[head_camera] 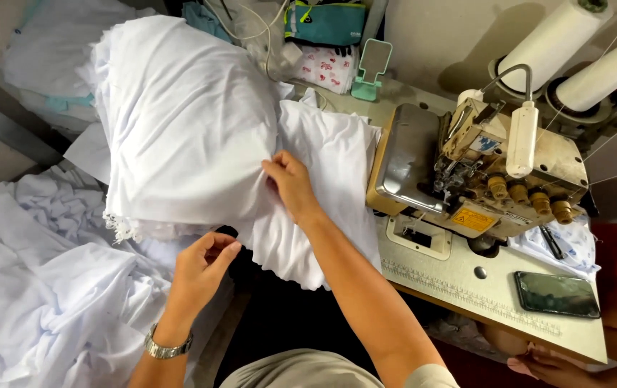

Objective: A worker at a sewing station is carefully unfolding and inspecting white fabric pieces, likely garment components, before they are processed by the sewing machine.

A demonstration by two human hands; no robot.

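Observation:
A tall stack of white fabric pieces lies on the table to the left of a beige overlock sewing machine. My right hand pinches the edge of a white fabric piece that lies spread beside the stack. Lower down, my left hand, with a metal watch on its wrist, has its fingers curled at the frayed lower edge of the stack; I cannot tell whether it grips cloth.
Two large white thread cones stand behind the machine. A dark phone lies on the table's front right. A heap of loose white cloth fills the lower left. A teal phone stand and a pouch sit at the back.

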